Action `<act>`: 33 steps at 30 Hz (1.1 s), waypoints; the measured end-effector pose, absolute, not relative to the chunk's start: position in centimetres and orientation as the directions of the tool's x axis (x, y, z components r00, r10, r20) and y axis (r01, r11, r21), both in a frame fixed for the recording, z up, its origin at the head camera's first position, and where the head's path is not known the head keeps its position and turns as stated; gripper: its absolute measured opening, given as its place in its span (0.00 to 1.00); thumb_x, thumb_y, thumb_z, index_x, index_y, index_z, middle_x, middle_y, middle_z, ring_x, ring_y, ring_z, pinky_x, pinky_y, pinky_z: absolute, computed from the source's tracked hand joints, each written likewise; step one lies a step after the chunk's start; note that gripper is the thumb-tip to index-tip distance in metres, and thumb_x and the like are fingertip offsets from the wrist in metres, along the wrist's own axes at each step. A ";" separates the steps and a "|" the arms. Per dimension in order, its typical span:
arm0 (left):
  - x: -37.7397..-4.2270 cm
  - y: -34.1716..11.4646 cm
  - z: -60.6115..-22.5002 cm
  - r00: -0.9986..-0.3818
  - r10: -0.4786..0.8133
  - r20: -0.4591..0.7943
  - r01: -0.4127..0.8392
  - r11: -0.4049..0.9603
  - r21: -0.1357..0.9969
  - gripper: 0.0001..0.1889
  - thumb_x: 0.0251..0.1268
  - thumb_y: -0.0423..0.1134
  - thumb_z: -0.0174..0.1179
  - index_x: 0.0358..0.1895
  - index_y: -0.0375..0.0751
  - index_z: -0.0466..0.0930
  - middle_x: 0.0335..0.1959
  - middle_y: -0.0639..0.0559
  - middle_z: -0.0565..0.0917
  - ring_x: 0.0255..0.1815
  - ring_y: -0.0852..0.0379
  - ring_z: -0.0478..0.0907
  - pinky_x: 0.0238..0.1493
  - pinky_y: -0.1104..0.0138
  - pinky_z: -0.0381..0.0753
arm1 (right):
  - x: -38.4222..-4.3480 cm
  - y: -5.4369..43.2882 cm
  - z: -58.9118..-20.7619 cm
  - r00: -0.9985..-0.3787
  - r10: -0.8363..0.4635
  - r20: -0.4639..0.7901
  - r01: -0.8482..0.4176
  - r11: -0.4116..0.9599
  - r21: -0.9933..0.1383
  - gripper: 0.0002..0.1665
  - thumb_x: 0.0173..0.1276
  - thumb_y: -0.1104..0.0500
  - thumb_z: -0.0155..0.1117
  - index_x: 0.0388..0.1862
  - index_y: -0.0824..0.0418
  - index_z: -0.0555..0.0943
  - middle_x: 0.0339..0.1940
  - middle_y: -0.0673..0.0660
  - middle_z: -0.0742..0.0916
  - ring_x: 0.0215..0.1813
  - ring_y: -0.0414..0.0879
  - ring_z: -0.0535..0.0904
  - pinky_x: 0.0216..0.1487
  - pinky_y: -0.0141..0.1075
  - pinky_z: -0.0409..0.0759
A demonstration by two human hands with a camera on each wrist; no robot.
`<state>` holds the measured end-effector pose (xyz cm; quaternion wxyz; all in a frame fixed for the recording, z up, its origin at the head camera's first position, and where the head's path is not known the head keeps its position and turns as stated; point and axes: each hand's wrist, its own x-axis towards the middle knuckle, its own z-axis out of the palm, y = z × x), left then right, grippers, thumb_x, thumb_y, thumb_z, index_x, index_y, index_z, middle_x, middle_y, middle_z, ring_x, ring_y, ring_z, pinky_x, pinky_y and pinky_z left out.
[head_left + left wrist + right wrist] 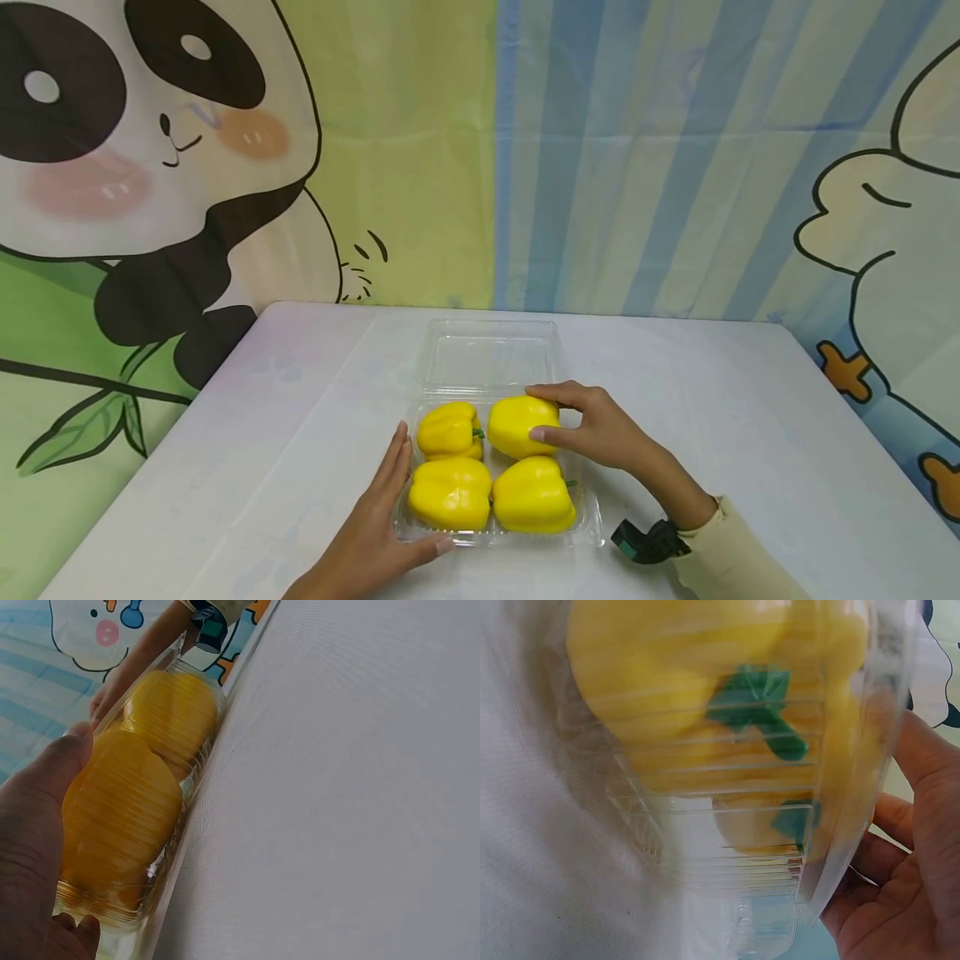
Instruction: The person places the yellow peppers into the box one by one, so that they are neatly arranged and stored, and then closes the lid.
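Note:
A clear plastic clamshell box (525, 540) holds several yellow bell peppers. My right hand (600, 425) grips the back-right bell pepper (513, 423), thumb on its near side and fingers over its far side. Beside it lies the back-left bell pepper (446, 429), its green stem pointing right. In front are the left bell pepper (450, 493) and the right bell pepper (534, 497). My left hand (367, 529) rests at the box's left side, fingers extended along it and thumb by the front rim. Ribbed walls partly blur the peppers in both wrist views.
The box's lid (491, 354) lies folded back behind it on the white tabletop (247, 467). A black wrist camera (648, 542) sits on the right wrist. Behind the table's far edge hangs a cartoon-printed curtain (420, 150).

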<state>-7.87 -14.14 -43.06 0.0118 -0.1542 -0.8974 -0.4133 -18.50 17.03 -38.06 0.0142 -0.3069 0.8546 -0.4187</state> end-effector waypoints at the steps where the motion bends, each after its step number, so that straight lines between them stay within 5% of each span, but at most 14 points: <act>1: -7.9 -14.1 -43.1 -0.951 0.268 0.152 0.290 0.611 0.736 0.63 0.46 0.64 0.72 0.76 0.31 0.44 0.80 0.50 0.36 0.77 0.49 0.42 0.67 0.53 0.54 | -18.5 17.1 -38.0 -0.813 -0.534 0.233 -0.513 0.466 -0.721 0.33 0.62 0.49 0.72 0.64 0.60 0.78 0.60 0.55 0.82 0.57 0.51 0.78 0.57 0.54 0.76; 33: -7.8 -14.2 -42.9 -0.958 0.264 0.111 0.258 0.630 0.732 0.64 0.45 0.66 0.71 0.77 0.33 0.44 0.80 0.52 0.35 0.77 0.50 0.41 0.68 0.52 0.53 | -17.8 16.5 -37.8 -0.782 -0.585 0.213 -0.592 0.593 -0.546 0.38 0.61 0.41 0.70 0.63 0.62 0.78 0.60 0.55 0.78 0.63 0.53 0.69 0.60 0.51 0.75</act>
